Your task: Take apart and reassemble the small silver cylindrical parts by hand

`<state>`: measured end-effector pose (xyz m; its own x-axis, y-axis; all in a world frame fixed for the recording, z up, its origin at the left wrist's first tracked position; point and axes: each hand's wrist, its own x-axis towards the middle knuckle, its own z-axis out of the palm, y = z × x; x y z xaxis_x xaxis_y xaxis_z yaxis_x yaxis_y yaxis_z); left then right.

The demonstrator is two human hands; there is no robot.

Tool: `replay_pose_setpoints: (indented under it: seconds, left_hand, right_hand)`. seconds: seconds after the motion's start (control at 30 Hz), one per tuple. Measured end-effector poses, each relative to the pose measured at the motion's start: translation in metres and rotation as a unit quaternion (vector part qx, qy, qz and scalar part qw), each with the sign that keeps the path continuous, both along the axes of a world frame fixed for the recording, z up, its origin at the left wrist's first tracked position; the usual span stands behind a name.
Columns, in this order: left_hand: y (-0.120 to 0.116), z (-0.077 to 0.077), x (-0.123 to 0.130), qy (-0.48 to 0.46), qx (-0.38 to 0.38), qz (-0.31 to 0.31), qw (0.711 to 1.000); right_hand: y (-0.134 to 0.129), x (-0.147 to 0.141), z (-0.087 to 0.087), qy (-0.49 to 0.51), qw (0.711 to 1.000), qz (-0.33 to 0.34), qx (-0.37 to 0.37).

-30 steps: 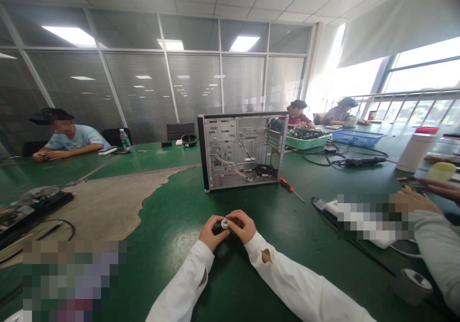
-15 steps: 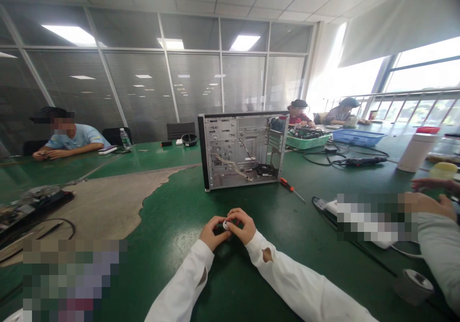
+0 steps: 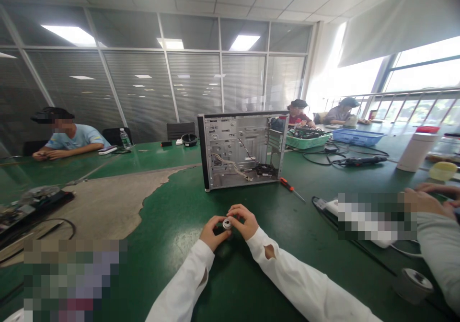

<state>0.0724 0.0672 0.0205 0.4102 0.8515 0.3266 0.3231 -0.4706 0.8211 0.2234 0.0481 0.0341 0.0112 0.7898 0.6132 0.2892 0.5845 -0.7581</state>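
A small round whitish object (image 3: 226, 224) with a dark centre sits between my two hands, above the green table (image 3: 172, 245). My left hand (image 3: 212, 231) is closed on it from the left, fingers and thumb curled round its side. My right hand (image 3: 244, 222) has its thumb and forefinger pinched at the object's upper right edge; whether the fingertips grip a tiny part there is too small to tell. Beyond the hands an open metal computer case (image 3: 244, 152) stands upright, with cables and a black fan inside.
An orange-handled screwdriver (image 3: 287, 184) lies right of the case. Farther right are a green basket (image 3: 308, 142), a blue basket (image 3: 357, 137), a white bottle (image 3: 417, 150) and a co-worker's hands (image 3: 429, 201). Circuit parts (image 3: 32, 209) lie at left.
My right hand has lifted slightly off the round object, so more of its face shows. My left hand has hardly moved. At the right edge, the co-worker's hands have shifted.
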Motion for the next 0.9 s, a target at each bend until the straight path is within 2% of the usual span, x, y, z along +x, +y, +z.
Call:
replay_pose_setpoints:
  seconds: [0.13,0.3,0.43,0.53,0.77,0.83,0.9]
  left_hand:
    - [-0.002,0.003,0.001,-0.020,-0.001,0.043,0.999]
    - [-0.003,0.007,0.001,-0.047,-0.011,0.105,0.993]
    - [-0.003,0.008,0.001,-0.044,0.000,0.122,0.991]
    - [-0.003,0.007,0.001,-0.041,0.001,0.126,0.991]
    - [-0.003,0.006,0.002,-0.039,-0.003,0.126,0.991]
    - [-0.002,0.006,0.001,-0.036,-0.002,0.123,0.992]
    - [-0.001,0.005,0.001,-0.032,-0.003,0.123,0.992]
  right_hand:
    - [0.003,0.008,-0.002,-0.028,0.999,-0.016,0.018]
    - [0.015,0.023,-0.021,-0.122,0.992,-0.028,0.019]
    - [0.023,0.028,-0.038,-0.211,0.977,-0.034,-0.015]
    - [0.023,0.028,-0.042,-0.239,0.970,-0.041,-0.028]
    - [0.018,0.026,-0.040,-0.243,0.967,-0.068,-0.038]
    - [0.019,0.027,-0.031,-0.226,0.970,-0.085,-0.031]
    - [0.016,0.029,-0.013,-0.187,0.976,-0.108,-0.005]
